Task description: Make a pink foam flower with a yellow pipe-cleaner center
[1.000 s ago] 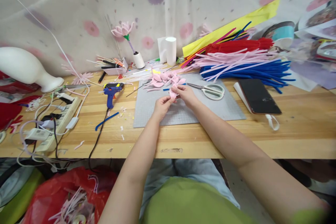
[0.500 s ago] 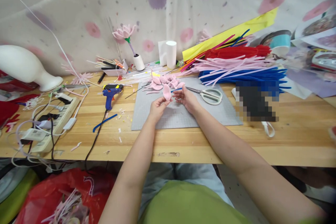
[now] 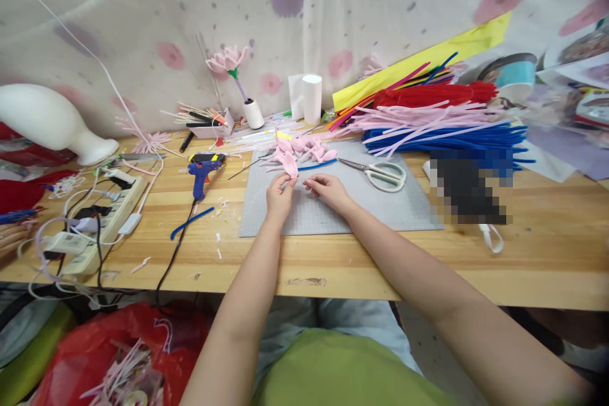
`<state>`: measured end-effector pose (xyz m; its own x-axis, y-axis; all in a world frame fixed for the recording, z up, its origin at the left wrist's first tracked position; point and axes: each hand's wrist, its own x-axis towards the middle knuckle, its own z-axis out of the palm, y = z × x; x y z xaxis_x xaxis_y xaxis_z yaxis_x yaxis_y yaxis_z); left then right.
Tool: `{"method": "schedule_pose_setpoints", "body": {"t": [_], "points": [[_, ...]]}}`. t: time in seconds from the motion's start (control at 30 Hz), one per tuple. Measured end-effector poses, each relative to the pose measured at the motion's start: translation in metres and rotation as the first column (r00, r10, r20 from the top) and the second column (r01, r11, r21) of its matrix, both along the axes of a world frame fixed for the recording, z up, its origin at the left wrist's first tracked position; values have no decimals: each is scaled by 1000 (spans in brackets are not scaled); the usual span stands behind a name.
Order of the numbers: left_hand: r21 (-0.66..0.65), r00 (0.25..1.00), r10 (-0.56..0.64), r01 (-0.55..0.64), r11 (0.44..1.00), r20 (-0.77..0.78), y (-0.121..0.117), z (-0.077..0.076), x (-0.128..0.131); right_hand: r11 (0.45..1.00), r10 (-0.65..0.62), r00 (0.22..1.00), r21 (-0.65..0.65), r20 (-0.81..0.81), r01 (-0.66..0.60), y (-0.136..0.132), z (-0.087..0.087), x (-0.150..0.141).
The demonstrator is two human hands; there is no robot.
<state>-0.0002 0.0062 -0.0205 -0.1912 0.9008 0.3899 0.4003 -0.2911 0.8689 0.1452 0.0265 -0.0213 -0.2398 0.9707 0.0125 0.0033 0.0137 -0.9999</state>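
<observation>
A pink fuzzy petal [image 3: 290, 167] stands up from the pinched fingertips of my left hand [image 3: 279, 198]. Just to its right is my right hand [image 3: 329, 193], fingers loosely bent toward the petal and a small gap away from it. I see nothing held in the right hand. Both hands are over a grey cutting mat [image 3: 380, 212]. Beyond them lies a heap of similar pink petals [image 3: 309, 147], with a blue pipe cleaner [image 3: 318, 165] at its near side. Scissors [image 3: 386, 176] with pale handles rest on the mat to the right.
A blue glue gun [image 3: 202, 176] stands left of the mat, its cord running off the front edge. Farther left is a power strip [image 3: 111, 225] with tangled cables. Bundled blue pipe cleaners [image 3: 442, 138] lie at back right. A finished pink flower [image 3: 229, 61] stands behind.
My left hand has moved slightly left with the petal, which was between both hands at first. My right hand let go, spread its fingers, then bent them again and came lower.
</observation>
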Motion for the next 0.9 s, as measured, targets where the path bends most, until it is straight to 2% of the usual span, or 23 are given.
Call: {"method": "schedule_pose_setpoints", "body": {"t": [0.13, 0.27, 0.4, 0.5, 0.6, 0.8, 0.9], "points": [[105, 956, 56, -26, 994, -287, -4, 4, -2, 999, -54, 994, -12, -98, 53, 6, 9, 4], [104, 902, -36, 89, 991, -431, -6, 6, -1, 999, 0, 983, 48, -186, 9, 14, 22, 10], [96, 873, -57, 118, 988, -485, -7, 6, 1, 994, 41, 998, 105, -52, -35, 18, 24, 16], [98, 875, -38, 97, 990, -483, -6, 6, 2, 979, -26, 995, 202, 95, 7, 18, 18, 19], [87, 862, -39, 96, 992, -505, -6, 8, 3, 969, -48, 986, 249, 161, 6, 18, 14, 19], [0, 812, -132, 161, 987, -569, -6, 10, 5, 975, 81, 977, 187, 196, -119, 17, 18, 22], [-33, 805, -142, 151, 988, -576, -5, 8, 4, 984, 95, 967, 123, 237, -127, 17, 20, 24]]}}
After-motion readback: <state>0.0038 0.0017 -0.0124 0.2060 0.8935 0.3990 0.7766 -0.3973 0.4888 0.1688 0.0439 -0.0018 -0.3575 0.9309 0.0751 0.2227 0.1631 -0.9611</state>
